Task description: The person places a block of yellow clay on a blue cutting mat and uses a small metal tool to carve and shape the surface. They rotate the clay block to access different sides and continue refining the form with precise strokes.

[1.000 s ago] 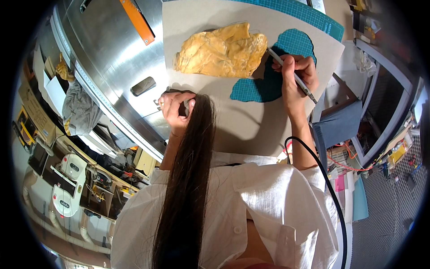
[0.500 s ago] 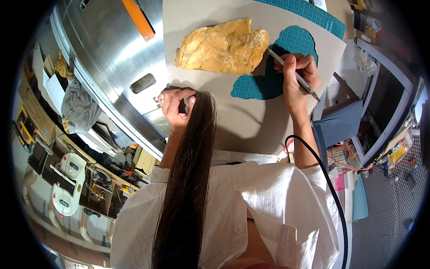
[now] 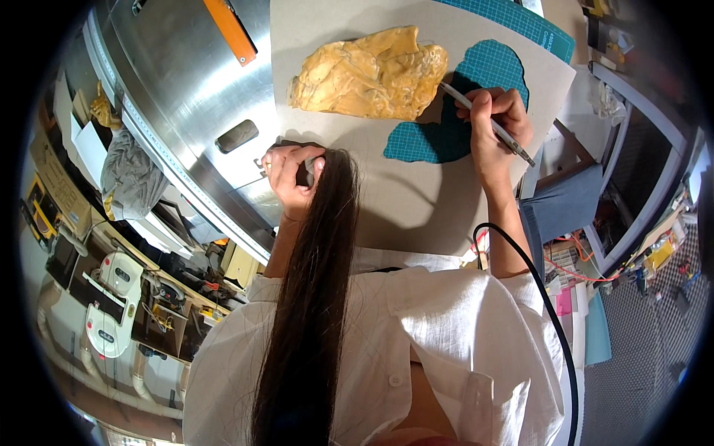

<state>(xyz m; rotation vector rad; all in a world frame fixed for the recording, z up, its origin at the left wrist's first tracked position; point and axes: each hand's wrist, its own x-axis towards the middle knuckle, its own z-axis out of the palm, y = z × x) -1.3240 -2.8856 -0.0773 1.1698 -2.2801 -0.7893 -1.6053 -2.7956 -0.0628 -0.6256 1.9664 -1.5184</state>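
My right hand [image 3: 500, 134] pinches a slim white pen [image 3: 465, 100] with a metallic tail end. The pen's tip meets the right edge of a lumpy, yellow-amber rock-like piece [image 3: 364, 78]. That piece lies on a grey-beige cardboard sheet [image 3: 416, 215]. Right of it, an irregular cut-out in the cardboard shows a teal gridded cutting mat [image 3: 424, 141]. My left hand [image 3: 288, 169] rests at the sheet's left edge, fingers curled over a small grey piece [image 3: 307, 172]. Most of the grey piece is hidden by the fingers, and long dark hair hangs beside that hand.
Left of the sheet is a shiny metal surface [image 3: 178, 74] with an orange-handled tool [image 3: 232, 33] and a long ruler-marked edge [image 3: 175, 167]. A black cable [image 3: 547, 297] loops by my right forearm. A grey cloth [image 3: 134, 175] and a white-green machine [image 3: 115, 305] sit farther left.
The pen's tip has shifted slightly down and to the left along the edge of the yellow piece. My left hand stays in place.
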